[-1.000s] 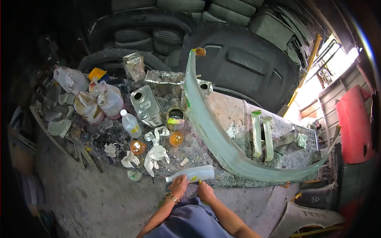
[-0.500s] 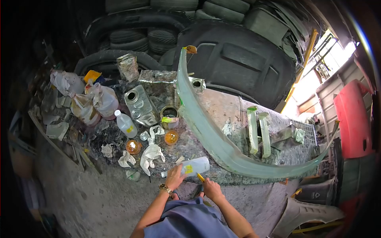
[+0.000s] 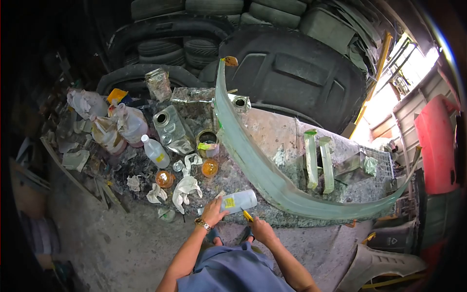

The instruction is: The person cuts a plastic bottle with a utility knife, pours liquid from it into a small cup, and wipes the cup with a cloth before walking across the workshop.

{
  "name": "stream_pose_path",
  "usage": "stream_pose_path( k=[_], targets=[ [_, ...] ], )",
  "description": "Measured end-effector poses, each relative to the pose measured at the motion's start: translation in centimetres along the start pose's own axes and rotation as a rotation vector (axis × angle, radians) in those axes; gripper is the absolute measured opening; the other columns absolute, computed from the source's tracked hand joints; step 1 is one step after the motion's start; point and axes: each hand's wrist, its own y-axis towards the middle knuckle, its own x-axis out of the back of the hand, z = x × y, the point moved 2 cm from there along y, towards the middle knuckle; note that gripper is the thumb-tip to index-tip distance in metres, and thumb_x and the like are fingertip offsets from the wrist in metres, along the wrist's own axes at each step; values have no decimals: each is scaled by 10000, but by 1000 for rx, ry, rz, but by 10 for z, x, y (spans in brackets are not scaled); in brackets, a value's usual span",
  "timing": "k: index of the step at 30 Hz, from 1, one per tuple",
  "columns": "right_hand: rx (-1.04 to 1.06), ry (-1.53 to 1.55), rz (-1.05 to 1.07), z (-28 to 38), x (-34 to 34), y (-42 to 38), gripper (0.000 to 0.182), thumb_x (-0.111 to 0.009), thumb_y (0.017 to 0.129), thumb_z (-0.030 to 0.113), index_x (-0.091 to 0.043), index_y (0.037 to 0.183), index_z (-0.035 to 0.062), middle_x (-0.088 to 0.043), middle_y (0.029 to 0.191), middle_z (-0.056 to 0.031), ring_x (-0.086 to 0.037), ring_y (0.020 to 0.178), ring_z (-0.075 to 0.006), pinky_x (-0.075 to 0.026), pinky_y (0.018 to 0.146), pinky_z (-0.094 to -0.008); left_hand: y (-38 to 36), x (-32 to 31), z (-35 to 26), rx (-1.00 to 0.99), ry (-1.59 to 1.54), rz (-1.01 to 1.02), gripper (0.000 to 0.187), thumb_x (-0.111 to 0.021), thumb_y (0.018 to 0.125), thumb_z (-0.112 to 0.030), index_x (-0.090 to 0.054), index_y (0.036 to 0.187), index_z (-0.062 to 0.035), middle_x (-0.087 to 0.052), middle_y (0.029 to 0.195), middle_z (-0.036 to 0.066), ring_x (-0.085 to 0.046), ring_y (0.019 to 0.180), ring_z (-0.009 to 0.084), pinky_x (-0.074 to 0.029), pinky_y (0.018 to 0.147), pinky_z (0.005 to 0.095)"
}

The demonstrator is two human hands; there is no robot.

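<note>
- My left hand has its grip wrapped around a white plastic bottle, lying sideways at the desk's near edge.
- My right hand pinches a small yellow tool, just beside the bottle's underside.
- White rags lie left of the bottle, near it.
- The pale green bumper curves close on the right.
- Bare floor opens near-left.
</note>
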Motion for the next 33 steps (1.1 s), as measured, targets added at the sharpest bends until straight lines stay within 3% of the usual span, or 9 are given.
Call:
stream_pose_path(
  k=[11,14,17,24,33],
  targets=[
    [-10,65,-28,-11,-50,16,325,-476,899,287,-467,941,-36,-607,784,-271,-593,740,-454,-472,664,-533,5,-11,12,-33,104,-2,780,-715,719,-376,-343,1276,26,-556,1077,234,-551,981,392,-444,835,443],
    [9,19,-7,-5,-28,16,322,-471,894,278,-489,950,-39,-616,794,-261,-604,756,-441,-480,672,-523,1,8,-10,-33,238,36,840,-743,678,-406,-335,1282,11,-559,1060,225,-567,952,396,-465,810,441],
    [43,-19,38,4,4,13,316,-475,883,265,-511,951,-41,-621,805,-255,-612,776,-429,-488,679,-507,1,9,-17,12,219,97,839,-755,645,-444,-377,1247,0,-576,1002,229,-610,851,395,-511,702,433],
    [62,21,55,8,24,13,301,-474,878,254,-519,941,-37,-621,816,-257,-612,774,-427,-494,682,-494,18,10,-4,183,95,256,775,-722,652,-505,-443,1192,-24,-610,996,240,-613,898,382,-500,746,455],
    [91,94,-82,-7,-29,29,299,-490,890,257,-475,954,-34,-613,776,-263,-607,723,-438,-487,639,-515,22,1,13,196,23,245,753,-727,648,-505,-460,1161,-22,-623,983,229,-607,899,397,-490,756,461]
  ],
)
